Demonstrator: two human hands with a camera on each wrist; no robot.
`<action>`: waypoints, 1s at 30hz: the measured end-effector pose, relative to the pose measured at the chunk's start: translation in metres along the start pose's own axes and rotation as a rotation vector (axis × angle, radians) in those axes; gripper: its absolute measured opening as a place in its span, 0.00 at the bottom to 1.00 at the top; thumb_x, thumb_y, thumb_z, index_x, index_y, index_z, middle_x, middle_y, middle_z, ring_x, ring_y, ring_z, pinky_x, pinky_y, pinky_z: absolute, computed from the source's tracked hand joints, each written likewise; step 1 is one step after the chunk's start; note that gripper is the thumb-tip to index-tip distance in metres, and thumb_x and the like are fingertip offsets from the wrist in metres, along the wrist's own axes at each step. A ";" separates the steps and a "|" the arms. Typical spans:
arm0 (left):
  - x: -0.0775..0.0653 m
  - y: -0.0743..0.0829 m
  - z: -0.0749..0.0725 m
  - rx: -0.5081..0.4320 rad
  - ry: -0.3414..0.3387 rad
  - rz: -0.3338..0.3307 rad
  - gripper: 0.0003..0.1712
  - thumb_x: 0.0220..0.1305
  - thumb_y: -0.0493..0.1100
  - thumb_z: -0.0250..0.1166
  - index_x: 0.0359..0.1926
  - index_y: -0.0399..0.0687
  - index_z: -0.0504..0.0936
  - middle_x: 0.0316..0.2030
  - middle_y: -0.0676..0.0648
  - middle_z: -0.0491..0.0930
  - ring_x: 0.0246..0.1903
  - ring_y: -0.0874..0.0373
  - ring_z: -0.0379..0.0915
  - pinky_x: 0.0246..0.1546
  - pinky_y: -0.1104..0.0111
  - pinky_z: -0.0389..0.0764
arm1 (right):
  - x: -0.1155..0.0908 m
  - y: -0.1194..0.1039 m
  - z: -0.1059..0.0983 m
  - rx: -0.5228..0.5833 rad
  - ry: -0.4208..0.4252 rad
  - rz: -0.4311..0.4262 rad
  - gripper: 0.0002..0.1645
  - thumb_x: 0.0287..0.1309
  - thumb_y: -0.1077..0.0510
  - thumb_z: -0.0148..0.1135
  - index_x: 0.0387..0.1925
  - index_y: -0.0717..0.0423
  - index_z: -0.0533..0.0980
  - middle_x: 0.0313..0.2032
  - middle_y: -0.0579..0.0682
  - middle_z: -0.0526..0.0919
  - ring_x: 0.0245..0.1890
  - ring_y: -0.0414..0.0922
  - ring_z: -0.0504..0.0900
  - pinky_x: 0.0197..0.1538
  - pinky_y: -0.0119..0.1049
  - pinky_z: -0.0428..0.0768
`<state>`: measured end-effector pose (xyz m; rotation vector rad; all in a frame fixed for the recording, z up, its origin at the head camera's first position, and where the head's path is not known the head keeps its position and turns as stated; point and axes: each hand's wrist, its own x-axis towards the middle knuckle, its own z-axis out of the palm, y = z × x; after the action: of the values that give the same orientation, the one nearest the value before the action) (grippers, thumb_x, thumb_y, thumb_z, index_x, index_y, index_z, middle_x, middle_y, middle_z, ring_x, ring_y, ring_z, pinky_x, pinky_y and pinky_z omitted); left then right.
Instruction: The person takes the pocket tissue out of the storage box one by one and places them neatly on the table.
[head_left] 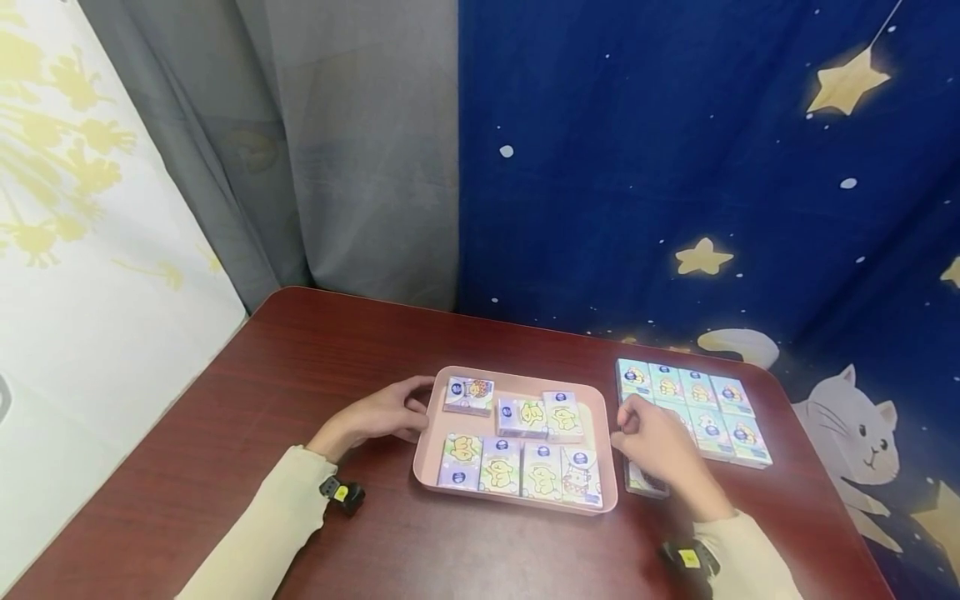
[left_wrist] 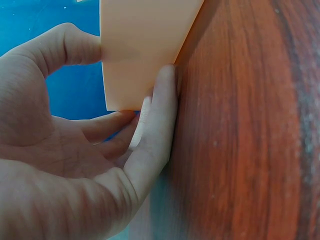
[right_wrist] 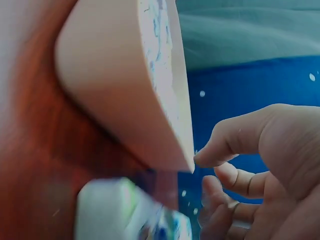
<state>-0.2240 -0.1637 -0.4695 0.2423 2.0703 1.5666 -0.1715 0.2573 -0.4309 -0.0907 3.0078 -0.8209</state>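
A pink tray on the table holds several small printed tissue packs, with a row along its near side and others lying farther back. My left hand grips the tray's left side; in the left wrist view its thumb meets the rim while fingers lie against the wall and underside. Just off the tray's right wall is my right hand, fingers loosely bent, no pack visible between them. Below that hand, a tissue pack lies partly hidden on the table; the right wrist view shows a blurred pack beside the tray.
A block of tissue packs in rows lies at the table's right, partly behind my right hand. The dark red table ends at a grey curtain and a blue star-patterned curtain. A white panel stands at the left.
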 end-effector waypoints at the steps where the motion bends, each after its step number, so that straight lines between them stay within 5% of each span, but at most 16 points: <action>1: 0.000 0.000 0.000 0.002 0.000 0.001 0.51 0.63 0.29 0.66 0.84 0.31 0.55 0.45 0.35 0.81 0.42 0.50 0.84 0.48 0.52 0.92 | 0.003 -0.004 0.000 -0.001 0.001 -0.006 0.13 0.57 0.60 0.75 0.39 0.54 0.78 0.31 0.48 0.83 0.31 0.47 0.79 0.35 0.42 0.77; 12: 0.000 0.000 -0.001 -0.007 -0.012 0.017 0.50 0.64 0.29 0.66 0.84 0.31 0.55 0.47 0.33 0.81 0.43 0.49 0.85 0.48 0.52 0.92 | 0.035 -0.044 0.011 -0.071 -0.051 -0.108 0.16 0.61 0.57 0.76 0.47 0.60 0.82 0.37 0.52 0.87 0.39 0.52 0.85 0.48 0.55 0.86; 30: 0.001 -0.003 -0.002 -0.007 -0.025 0.032 0.50 0.65 0.29 0.66 0.84 0.31 0.55 0.48 0.33 0.82 0.44 0.48 0.85 0.48 0.52 0.92 | 0.049 -0.062 0.027 -0.152 -0.192 -0.016 0.34 0.58 0.51 0.81 0.59 0.63 0.77 0.47 0.60 0.88 0.40 0.53 0.85 0.50 0.54 0.87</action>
<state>-0.2259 -0.1660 -0.4726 0.2922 2.0510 1.5810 -0.2161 0.1874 -0.4233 -0.1857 2.8857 -0.5489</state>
